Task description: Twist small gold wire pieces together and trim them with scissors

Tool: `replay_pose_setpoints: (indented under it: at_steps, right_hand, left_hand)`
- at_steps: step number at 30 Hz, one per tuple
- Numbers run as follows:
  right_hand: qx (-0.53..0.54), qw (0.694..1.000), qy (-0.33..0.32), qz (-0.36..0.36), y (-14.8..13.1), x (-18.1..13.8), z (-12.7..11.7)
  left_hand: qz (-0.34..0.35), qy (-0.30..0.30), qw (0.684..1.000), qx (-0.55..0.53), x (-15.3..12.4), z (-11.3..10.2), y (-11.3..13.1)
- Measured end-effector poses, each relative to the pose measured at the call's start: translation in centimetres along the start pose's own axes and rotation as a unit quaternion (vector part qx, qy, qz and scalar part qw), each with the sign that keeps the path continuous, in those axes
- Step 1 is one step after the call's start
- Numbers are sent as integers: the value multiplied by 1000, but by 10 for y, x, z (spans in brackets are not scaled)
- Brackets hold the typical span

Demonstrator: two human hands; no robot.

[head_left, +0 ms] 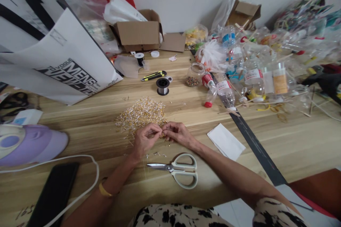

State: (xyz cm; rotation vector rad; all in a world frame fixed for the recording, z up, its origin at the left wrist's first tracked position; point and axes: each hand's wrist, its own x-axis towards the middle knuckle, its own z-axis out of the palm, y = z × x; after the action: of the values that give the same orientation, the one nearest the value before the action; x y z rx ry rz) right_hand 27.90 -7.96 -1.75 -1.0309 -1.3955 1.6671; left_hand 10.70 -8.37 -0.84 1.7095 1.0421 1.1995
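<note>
My left hand and my right hand meet fingertip to fingertip over the wooden table, both pinched on a tiny gold bead piece I can barely make out. Just beyond them lies a heap of small gold and white beads. A short beaded strand lies on the table under my left hand. White-handled scissors lie shut near the front edge. Further back stand a spool of clear thread, a yellow-black utility knife and a small black spool.
A large white printed bag lies at the left, with a purple cap, a black phone and a white cable. Cardboard boxes stand at the back. Plastic bottles, a bead jar and sticks crowd the right. White paper lies beside a black strip.
</note>
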Motion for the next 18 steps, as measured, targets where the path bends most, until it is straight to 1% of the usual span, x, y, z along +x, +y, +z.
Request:
replay_pose_setpoints:
  at_steps: [4, 13, 18]
  right_hand:
    - [-8, 1000, -5, 8, 0, 0, -1]
    - [-10, 1000, -12, 13, -4, 1, -1]
    - [-7, 1000, -11, 9, -1, 1, 0]
  left_hand:
    - [20, -2, 999, 37, 0, 0, 2]
    - [93, 14, 991, 98, -3, 1, -2]
    - [103, 14, 989, 105, -2, 1, 0]
